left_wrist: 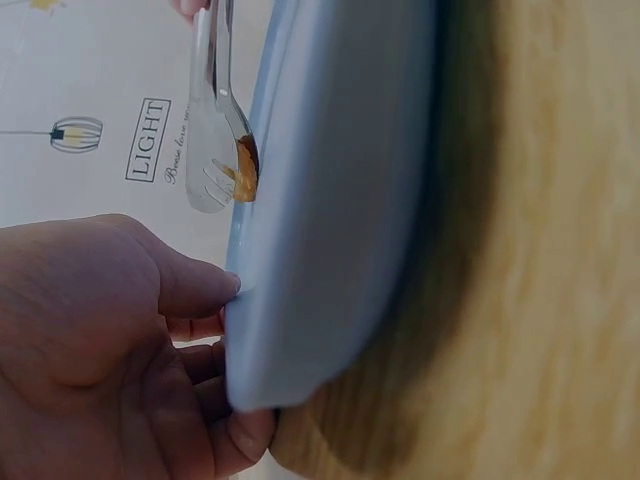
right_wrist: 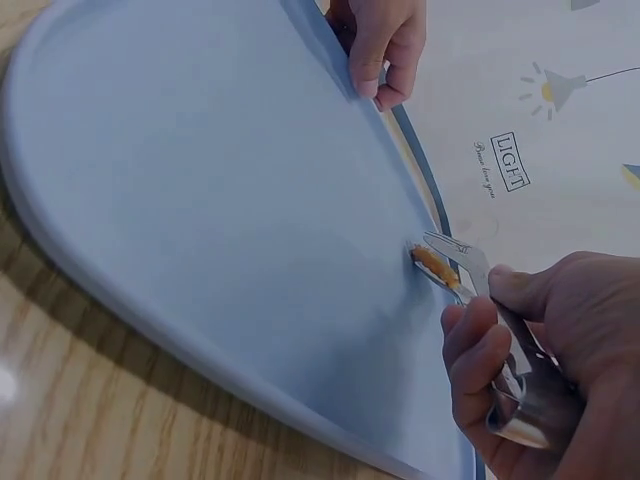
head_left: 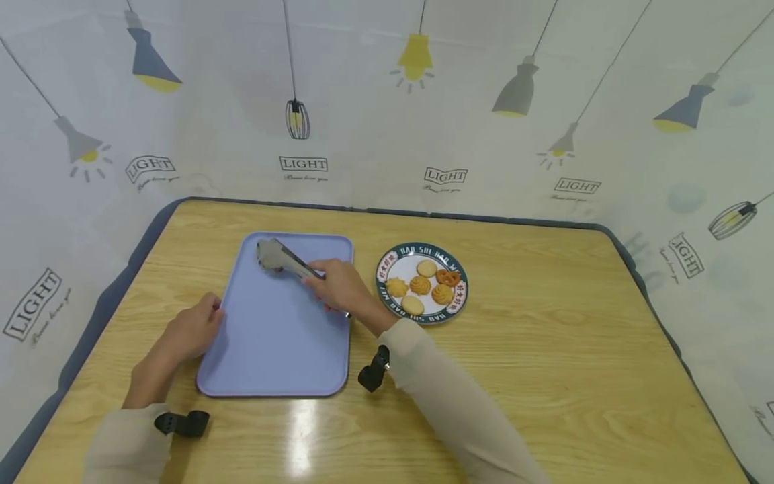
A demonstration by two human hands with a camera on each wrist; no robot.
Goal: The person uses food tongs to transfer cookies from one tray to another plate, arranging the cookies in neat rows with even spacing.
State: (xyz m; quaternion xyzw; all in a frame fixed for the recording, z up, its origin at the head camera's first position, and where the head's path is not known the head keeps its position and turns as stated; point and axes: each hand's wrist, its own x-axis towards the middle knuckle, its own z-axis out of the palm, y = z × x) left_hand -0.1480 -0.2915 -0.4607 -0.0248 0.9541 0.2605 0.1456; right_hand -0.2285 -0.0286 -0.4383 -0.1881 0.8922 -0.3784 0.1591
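My right hand point(head_left: 345, 289) grips a pair of metal food tongs point(head_left: 289, 259) over the far left part of a light blue tray point(head_left: 275, 349). Between the tong ends is a small orange-brown baked snack point(right_wrist: 434, 266). In the right wrist view it lies along the lower tong end, close over the tray, while the slotted upper end stands a little apart from it. My left hand point(head_left: 192, 327) holds the tray's left edge; in the left wrist view its thumb is on the rim and the fingers curl at the side and underneath.
Right of the tray stands a round plate point(head_left: 433, 310) with a green patterned rim, holding several cookies point(head_left: 420, 285) and a pretzel point(head_left: 447, 277). The wooden table point(head_left: 544, 349) reaches a printed wall covering point(head_left: 369, 161) at the back and sides.
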